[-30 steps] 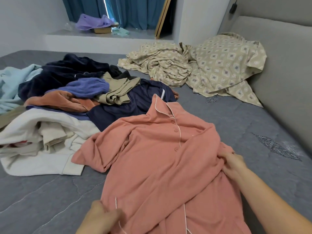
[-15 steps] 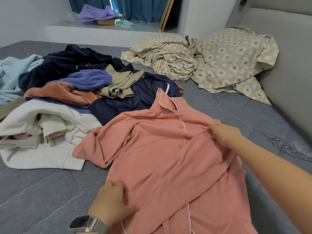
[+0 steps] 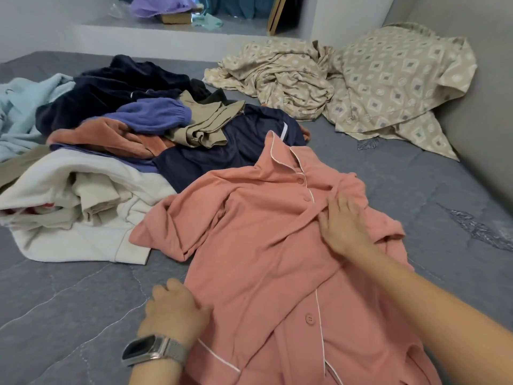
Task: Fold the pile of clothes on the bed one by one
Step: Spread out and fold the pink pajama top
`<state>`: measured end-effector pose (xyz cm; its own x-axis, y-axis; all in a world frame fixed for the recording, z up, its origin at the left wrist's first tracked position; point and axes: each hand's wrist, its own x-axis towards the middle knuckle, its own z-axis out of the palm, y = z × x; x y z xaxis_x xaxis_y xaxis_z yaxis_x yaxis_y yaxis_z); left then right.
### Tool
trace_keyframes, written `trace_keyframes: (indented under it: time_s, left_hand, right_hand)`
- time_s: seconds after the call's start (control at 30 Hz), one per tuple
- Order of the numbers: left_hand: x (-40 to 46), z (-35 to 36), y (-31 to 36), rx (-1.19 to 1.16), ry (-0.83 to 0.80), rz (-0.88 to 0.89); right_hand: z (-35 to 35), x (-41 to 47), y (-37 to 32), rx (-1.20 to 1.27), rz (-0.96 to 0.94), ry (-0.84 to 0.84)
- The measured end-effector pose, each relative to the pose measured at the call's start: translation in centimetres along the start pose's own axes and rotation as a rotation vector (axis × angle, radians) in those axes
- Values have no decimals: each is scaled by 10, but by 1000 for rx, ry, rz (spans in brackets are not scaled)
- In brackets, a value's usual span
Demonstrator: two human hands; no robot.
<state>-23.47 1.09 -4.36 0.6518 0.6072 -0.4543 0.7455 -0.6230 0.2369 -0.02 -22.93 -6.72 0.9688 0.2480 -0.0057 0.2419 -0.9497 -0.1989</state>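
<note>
So since half a second back the right hand [image 3: 342, 225] has slid in from the shoulder area toward the button placket, and the right sleeve now lies folded across the chest of the pink pyjama shirt [image 3: 263, 245]. The left hand [image 3: 175, 309] has barely shifted, parked at the shirt's left edge around 7 o'clock in the view, smartwatch [image 3: 154, 350] on the wrist.

Grip state: right hand is open, palm down, fingers spread flat on the fabric, pressing rather than pinching. Left hand is loosely open too, fingers resting on the hem edge, not clutching anything as far as I can see.

The shirt is laid front-up on the grey bed [image 3: 416, 190], collar pointing to 12 o'clock, bottom hem running out of frame at 6. The rest of the pile of clothes [image 3: 116, 151] sits at roughly 10 o'clock, touching the shirt's left sleeve [image 3: 172, 229], which is bunched up and hasn't been folded in yet. A patterned sheet [image 3: 361, 84] is crumpled at 1 o'clock, well apart.

My read: we're on the first garment, mid-fold, one side tucked in and being smoothed. Next up is probably grabbing that left sleeve at 9 o'clock and bringing it across the same way, then folding the body up from the hem. That sleeve is tangled against the white item, so it'll want pulling free first
</note>
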Motion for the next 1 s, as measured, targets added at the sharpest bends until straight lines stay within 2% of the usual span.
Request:
trace_keyframes:
  time_s: [0.03, 0.07, 0.17, 0.23, 0.3, 0.37, 0.47, 0.5, 0.6, 0.67, 0.77, 0.8, 0.87, 0.93, 1.0]
  left_hand:
    - [-3, 0, 4, 2, 48, 10]
    - [-5, 0, 9, 11, 76, 27]
    - [-10, 3, 20, 71, 107, 41]
    - [-11, 3, 24, 69, 132, 65]
    - [-10, 3, 22, -11, 142, 71]
    - [-4, 2, 17, -180, 173, 65]
    - [12, -4, 9, -518, 230, 41]
    - [17, -8, 6, -664, 209, 11]
    - [26, -15, -3, -1130, 126, -68]
    - [33, -14, -11, -1252, 108, -104]
    - [40, -11, -19, -1310, 52, -139]
    - [40, -15, -20, -1339, 24, -143]
    - [41, -19, -22, -1377, -16, -152]
    - [44, -20, -24, -1442, -30, -133]
    - [46, -22, -24, -1483, -31, -99]
  right_hand:
    - [3, -14, -5, 11, -14, 51]
    - [6, -28, -9, -16, -61, 31]
    - [11, -42, -11, -158, -87, -150]
    - [0, -36, -22, -137, -50, -103]
    - [-14, -33, -50, -37, -117, 35]
    - [-23, -39, -88, 121, -263, 142]
    - [-25, -49, -155, 267, -546, 123]
    - [-24, -50, -179, 334, -560, 53]
    - [-8, -47, -244, 476, -440, -130]
    - [8, -42, -276, 487, -379, -199]
    - [32, -39, -307, 396, -315, -293]
    - [30, -40, -312, 512, -272, -247]
    - [3, -42, -304, 1025, -110, -124]
    - [-41, -46, -271, 1639, 95, -116]
    - [-80, -58, -206, 2093, 128, -176]
